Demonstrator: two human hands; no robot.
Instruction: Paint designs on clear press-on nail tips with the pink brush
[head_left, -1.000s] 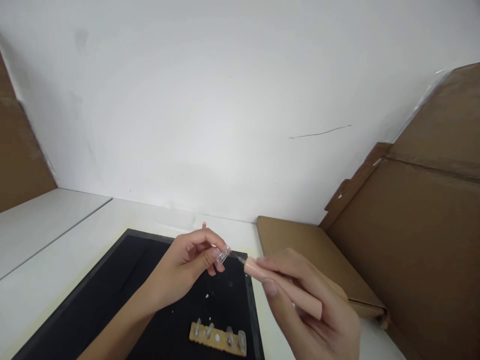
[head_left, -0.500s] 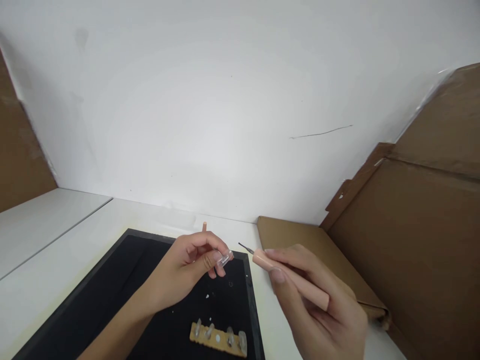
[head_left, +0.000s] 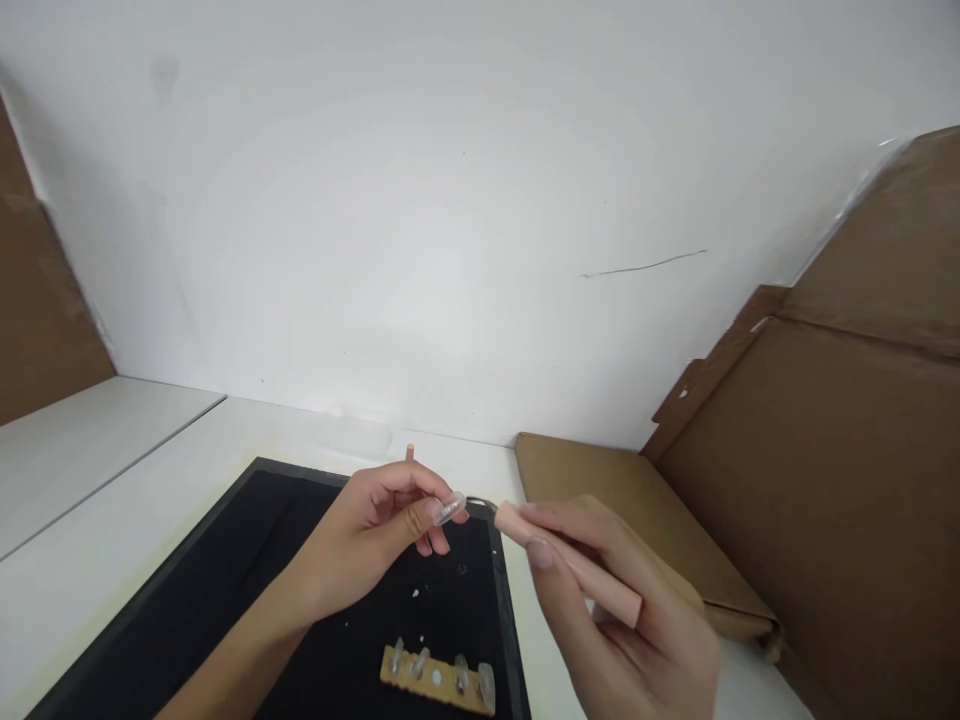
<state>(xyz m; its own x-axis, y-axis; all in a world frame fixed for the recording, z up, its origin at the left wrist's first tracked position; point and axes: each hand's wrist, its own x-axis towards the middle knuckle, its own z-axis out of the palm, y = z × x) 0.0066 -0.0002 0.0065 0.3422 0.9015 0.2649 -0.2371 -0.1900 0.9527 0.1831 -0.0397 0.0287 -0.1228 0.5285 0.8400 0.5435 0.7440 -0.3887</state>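
Between the thumb and forefinger of my left hand [head_left: 390, 515] is a clear false nail [head_left: 450, 508]. Pinched like a pen in my right hand [head_left: 630, 600] is a fine brush with a thick pink handle [head_left: 574, 565]. Its thin dark tip reaches the right edge of the false nail; whether they touch I cannot tell. A narrow pink stick end [head_left: 410, 452] pokes up behind my left hand, its lower part hidden. Below my hands, a tan cardboard strip [head_left: 427, 682] carries several clear false nails standing on it and a white dot.
A black mat [head_left: 247, 560] with small white specks lies on the white table [head_left: 285, 425] under my left arm. On the right, a flat cardboard piece [head_left: 592, 470] lies beside a tall cardboard panel [head_left: 847, 480]. A white wall [head_left: 450, 220] rises behind.
My right hand has moved slightly left, bringing the brush tip up to the false nail. The false nail has turned a little; my left hand has otherwise stayed in place.
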